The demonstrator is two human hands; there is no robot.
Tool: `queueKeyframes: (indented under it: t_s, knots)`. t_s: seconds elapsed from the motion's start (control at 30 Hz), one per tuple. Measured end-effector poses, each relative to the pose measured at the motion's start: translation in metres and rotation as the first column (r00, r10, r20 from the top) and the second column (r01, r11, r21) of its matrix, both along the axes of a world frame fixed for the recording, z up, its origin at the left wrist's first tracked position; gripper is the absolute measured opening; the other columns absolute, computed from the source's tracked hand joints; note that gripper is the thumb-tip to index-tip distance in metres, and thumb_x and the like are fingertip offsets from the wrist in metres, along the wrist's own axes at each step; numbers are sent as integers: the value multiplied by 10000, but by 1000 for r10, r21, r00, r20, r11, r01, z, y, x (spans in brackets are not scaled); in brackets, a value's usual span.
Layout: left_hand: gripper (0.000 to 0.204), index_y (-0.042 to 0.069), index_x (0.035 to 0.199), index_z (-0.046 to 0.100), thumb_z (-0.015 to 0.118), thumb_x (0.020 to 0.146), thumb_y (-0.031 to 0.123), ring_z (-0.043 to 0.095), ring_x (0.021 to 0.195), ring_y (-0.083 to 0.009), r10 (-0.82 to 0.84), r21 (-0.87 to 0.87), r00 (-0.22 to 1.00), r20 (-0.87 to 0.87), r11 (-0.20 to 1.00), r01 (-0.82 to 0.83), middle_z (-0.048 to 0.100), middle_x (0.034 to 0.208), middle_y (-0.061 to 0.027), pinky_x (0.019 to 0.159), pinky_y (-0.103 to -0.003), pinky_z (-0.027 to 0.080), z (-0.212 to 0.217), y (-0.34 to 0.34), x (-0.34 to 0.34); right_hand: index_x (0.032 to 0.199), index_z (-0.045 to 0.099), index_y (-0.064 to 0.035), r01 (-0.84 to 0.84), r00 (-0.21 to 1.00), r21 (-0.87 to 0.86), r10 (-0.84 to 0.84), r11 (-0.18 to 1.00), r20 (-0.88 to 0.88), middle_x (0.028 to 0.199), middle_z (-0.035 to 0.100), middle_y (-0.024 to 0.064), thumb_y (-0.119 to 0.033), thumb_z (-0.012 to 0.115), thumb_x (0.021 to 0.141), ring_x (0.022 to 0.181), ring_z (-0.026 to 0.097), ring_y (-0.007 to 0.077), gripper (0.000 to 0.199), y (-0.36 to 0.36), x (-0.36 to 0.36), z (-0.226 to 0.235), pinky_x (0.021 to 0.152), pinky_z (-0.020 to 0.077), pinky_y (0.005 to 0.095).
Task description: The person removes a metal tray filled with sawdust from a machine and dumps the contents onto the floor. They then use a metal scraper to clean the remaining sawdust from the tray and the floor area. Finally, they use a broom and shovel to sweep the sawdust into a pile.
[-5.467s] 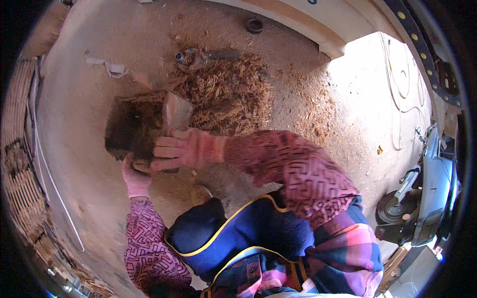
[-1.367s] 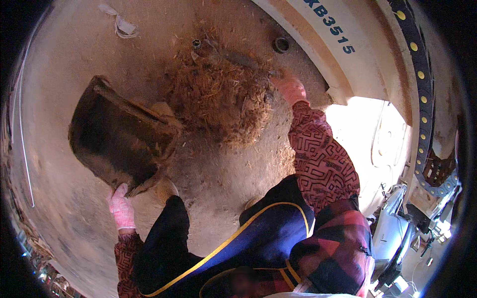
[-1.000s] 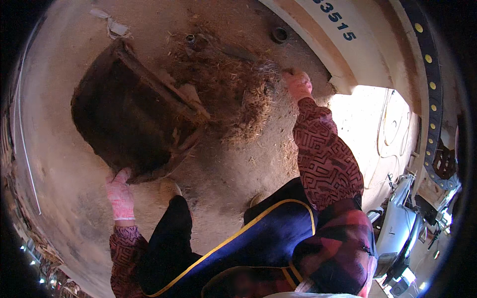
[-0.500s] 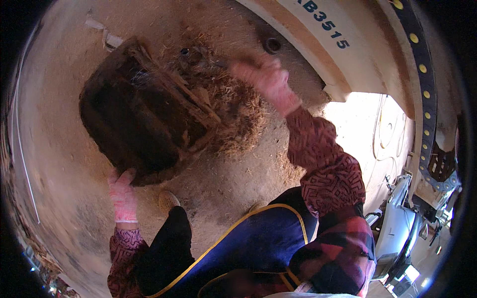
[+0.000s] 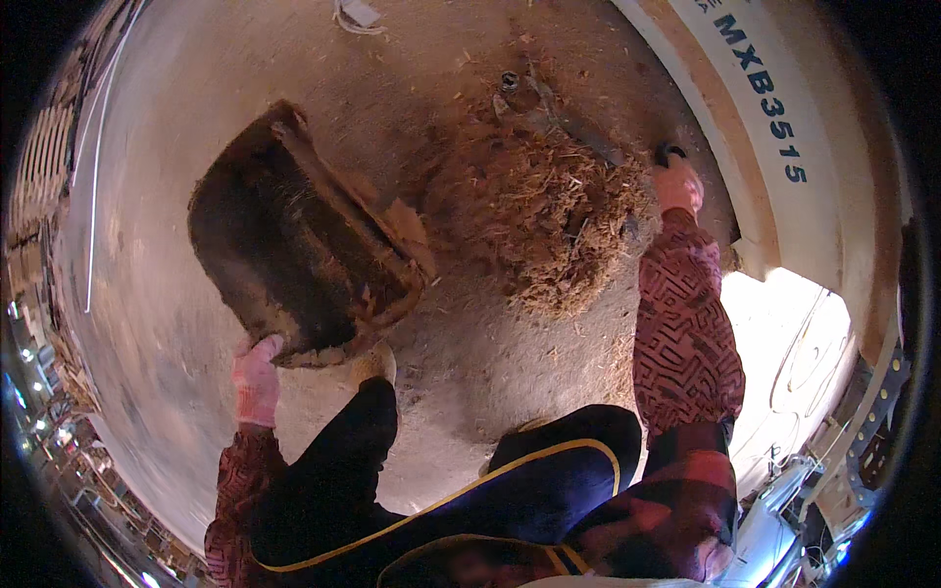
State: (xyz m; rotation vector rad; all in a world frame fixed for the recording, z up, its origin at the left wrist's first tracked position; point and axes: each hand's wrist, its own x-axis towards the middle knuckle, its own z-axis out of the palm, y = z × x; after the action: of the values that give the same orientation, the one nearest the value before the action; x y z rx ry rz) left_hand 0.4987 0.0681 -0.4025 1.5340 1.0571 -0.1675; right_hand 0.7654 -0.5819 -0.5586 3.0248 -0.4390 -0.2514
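Note:
My gloved left hand (image 5: 258,382) grips the near left rim of a large, worn, dark dustpan-like scoop (image 5: 284,235), thumb over the edge. The scoop is tilted, with its hollow facing up and its straight lip toward a pile of brown shavings (image 5: 578,235). Out to the right, my gloved right hand (image 5: 678,186) is closed at a small dark ring (image 5: 669,154) beside the base of a machine. Its fingers are partly hidden from above. A long flat piece (image 5: 578,127) lies along the pile's far side, near a small round metal part (image 5: 509,81).
The curved, cream machine body (image 5: 774,127) bounds the right side. A white object with a cord (image 5: 361,14) lies on the floor at the far end. Bright light falls on the floor (image 5: 784,343) at right, where cables run. My shoe (image 5: 374,365) is close to the scoop.
My right hand has moved from above the pile to the dark ring by the machine. My left hand keeps its hold on the scoop. The view has shifted and turned.

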Motion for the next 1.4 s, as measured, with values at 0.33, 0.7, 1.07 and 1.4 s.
queueKeyframes:
  t_s: [0.33,0.7,1.07,1.4]
  knots:
    - [353,-31,1114,648,700,814,146,586,966,-189,191,-41,981,-30,981,-192,665,1047,-81,897,-311,455,-67,31,-71,1177,660,-117,-418,908,425,373,803,189,1136,674,141,-300,680,864,1072,626,309,363,161,-61,112,932,495,408]
    - [349,-11,1168,634,625,830,77,574,979,-172,62,-194,995,80,980,-46,657,1069,-47,903,-304,449,-80,11,-52,1058,644,-147,-816,456,532,819,227,349,982,646,75,-247,649,827,839,644,326,252,494,-115,100,718,517,462]
    - [566,-60,1358,469,649,859,135,578,1026,-207,-28,137,983,-181,989,53,613,1195,-112,908,-321,454,-86,24,-37,1231,629,-156,-346,931,133,322,929,172,1163,664,93,-372,531,928,1018,646,290,385,240,37,51,871,519,403]
    - [608,-6,1457,365,612,931,175,527,1184,-228,157,-1,987,38,988,-157,513,1348,-137,996,-349,444,-52,34,-47,1316,542,-139,-220,961,86,231,972,-155,1164,657,152,-476,559,900,1088,623,333,535,288,93,53,869,514,499]
